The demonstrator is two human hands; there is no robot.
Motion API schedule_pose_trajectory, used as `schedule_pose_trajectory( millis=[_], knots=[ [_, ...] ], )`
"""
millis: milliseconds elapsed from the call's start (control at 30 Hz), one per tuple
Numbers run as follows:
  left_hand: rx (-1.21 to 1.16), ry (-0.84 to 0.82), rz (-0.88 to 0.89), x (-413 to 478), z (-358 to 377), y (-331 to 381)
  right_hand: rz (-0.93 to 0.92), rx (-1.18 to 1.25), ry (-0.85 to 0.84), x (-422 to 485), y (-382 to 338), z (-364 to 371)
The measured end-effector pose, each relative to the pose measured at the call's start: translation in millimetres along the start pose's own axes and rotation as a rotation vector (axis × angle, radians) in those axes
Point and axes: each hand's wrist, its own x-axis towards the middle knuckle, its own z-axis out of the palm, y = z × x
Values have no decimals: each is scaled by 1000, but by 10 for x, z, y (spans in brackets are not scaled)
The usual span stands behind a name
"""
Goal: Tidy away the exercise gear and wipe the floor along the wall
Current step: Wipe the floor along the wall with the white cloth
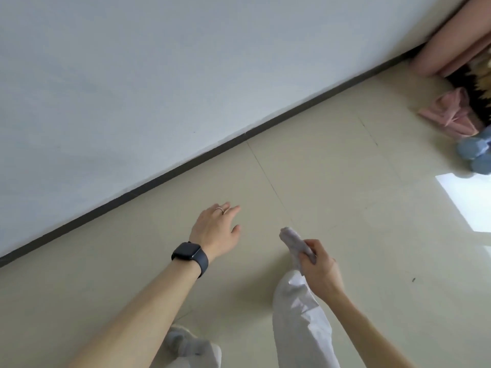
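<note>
Bare floor [305,166] runs open along the wall [132,75]; dumbbells [475,152] and pink cloth [449,112] crowd the far corner.

Crumpled pale cloth [293,244] in right hand [321,272]

No readable txt, labels, brands, nos. or signs anywhere; watch [187,252] face is dark, shows nothing.

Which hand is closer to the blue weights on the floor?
Right. The right hand, holding a cloth, is below and left of the blue weights. The left hand is farther left, open, near the wall.
</note>
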Motion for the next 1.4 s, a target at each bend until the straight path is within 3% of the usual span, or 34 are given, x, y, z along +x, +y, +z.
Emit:
schedule_pose_trajectory(
  millis=[367,467,633,767,833,900,1033,1100,1167,1200,1333,1400],
  knots=[
    [302,-219,118,2659,2096,605,81,-149,35,2886,1921,71],
    [322,-256,82,3066,2540,500,131,-147,132,3545,2391,24],
    [423,-247,15,3605,3019,129,192,-137,482,4505,2866,-303],
    [409,-237,-66,3943,3154,-139,311,-207,471,4978,3005,-285],
    [389,-247,-114,4054,3195,-246,180,-283,446,5002,2954,89],
    [347,-223,-168,4090,3245,-368,-144,-350,381,4862,2813,668],
    [188,-112,-295,4172,3173,-580,-832,-657,-92,4553,2652,1572],
    [167,-111,-321,4259,3066,-671,-998,-742,-98,4797,2636,1432],
    [188,-134,-334,4318,2975,-750,-924,-728,89,5213,2524,1085],
    [193,-149,-331,4328,2948,-755,-791,-685,216,5425,2473,873],
    [172,-165,-325,4308,2957,-758,39,-343,596,5989,2139,112],
    [160,-164,-323,4307,2941,-764,230,-203,675,6083,1962,86]
  ],
)
